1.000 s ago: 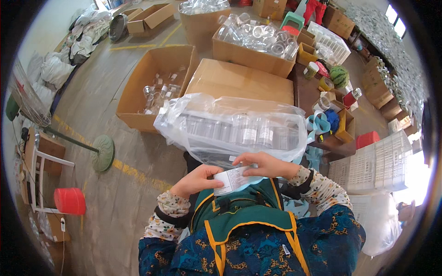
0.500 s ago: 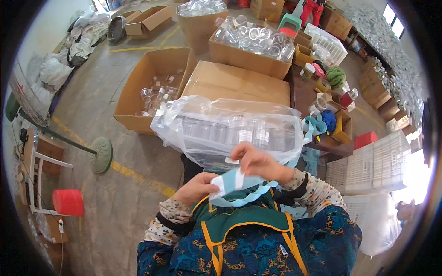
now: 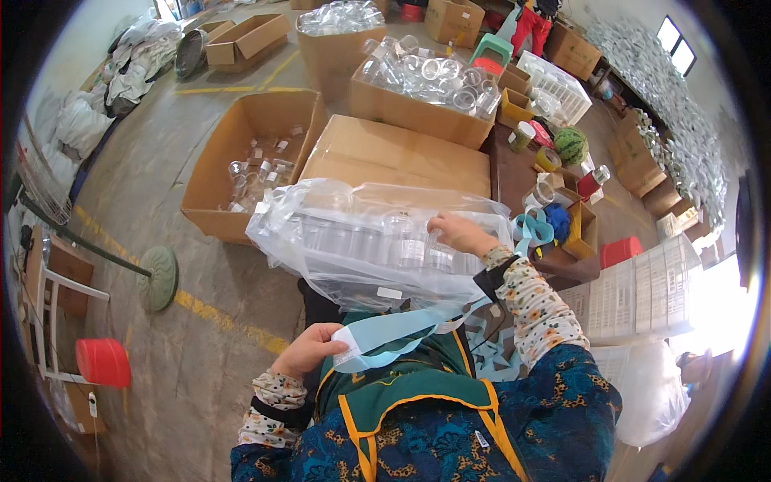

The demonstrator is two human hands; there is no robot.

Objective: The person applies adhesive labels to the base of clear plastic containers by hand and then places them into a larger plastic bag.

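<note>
My left hand (image 3: 312,349) pinches the white-labelled end of a light blue label strip (image 3: 397,328), which loops rightward across my lap. My right hand (image 3: 464,234) is over a row of clear plastic jars (image 3: 341,238) lying in an opened clear plastic bag (image 3: 321,281). Its fingers are bent closed at the end of one jar (image 3: 438,251) near the row's right part; the fingertips partly hide the contact. White labels show on a few jars there. A small white label (image 3: 390,294) sits on the bag's front side.
Behind the bag stands a closed cardboard box (image 3: 401,157). An open carton (image 3: 217,189) with loose jars is at left, a fuller jar carton (image 3: 422,104) beyond. A dark table (image 3: 514,173) at right bears a watermelon (image 3: 571,145) and tape. A green fan base (image 3: 159,277) stands left.
My right hand has left the label strip and moved forward to the jars. My left hand keeps the strip, which is now drawn out longer. The whole view has shifted slightly.
</note>
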